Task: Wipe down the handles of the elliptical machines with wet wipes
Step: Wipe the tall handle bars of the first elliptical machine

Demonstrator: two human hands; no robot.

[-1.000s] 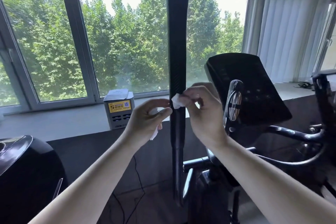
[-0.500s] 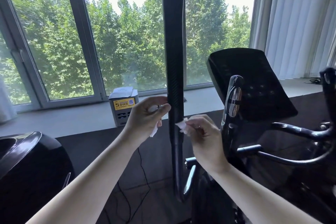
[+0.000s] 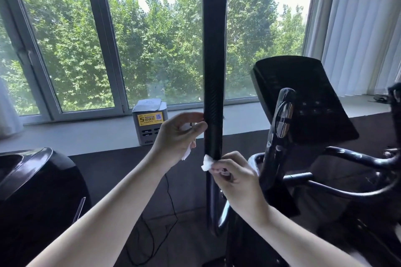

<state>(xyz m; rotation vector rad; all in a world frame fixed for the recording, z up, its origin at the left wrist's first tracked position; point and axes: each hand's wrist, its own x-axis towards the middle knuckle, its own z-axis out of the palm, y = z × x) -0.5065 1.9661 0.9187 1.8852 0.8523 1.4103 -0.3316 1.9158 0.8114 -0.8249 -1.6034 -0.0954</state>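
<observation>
Wiping of the long upright handle point(image 3: 213, 84) is the step in hand, by my judgement. Your right hand point(image 3: 235, 176) has the fingers curled and pinches a small folded wet wipe point(image 3: 207, 162), which touches the handle's left edge low down, where the ribbed grip ends. Your left hand point(image 3: 179, 136) is higher, just left of the handle; its fingertips touch the grip, and some white material point(image 3: 187, 154) shows under the palm. I think it is a second wipe, but how firmly the hand holds it I cannot tell.

Between your hands the grip looks not yet fully covered. The next move probably needs you to fold the wipe around the handle and slide it along the grip with steady pressure. To the right of your right hand waits the shorter handle point(image 3: 280, 128) with metal sensor plate, beside the console point(image 3: 308, 102).
</observation>
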